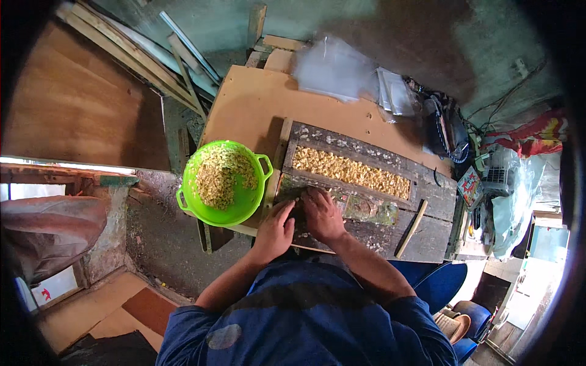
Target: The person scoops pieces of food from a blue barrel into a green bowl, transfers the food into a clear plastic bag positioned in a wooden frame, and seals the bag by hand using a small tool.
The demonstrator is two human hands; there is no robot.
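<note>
Both hands are close together at the left front of a dark, worn wooden board (421, 235). My left hand (276, 232) has its fingers drawn together, pointing at the board's left part; what they pinch is too small to make out. Curled fingers of my right hand (322, 215) press down beside it, hiding what is under them. A flat plastic packet with coloured print (371, 208) lies just right of that hand. Behind it, a long recess in the board holds small pale-yellow chopped pieces (354, 172). Left of my hands, a green two-handled colander (244, 207) holds more pieces (215, 180).
A thin wooden stick (412, 227) lies on the board's right part. Clear plastic bags (336, 67) sit at the table's (244, 97) back edge. A dark bag (445, 125) and plastic-wrapped clutter (519, 183) stand at right. Planks (134, 58) lean at back left; blue barrels (439, 287) are at front right.
</note>
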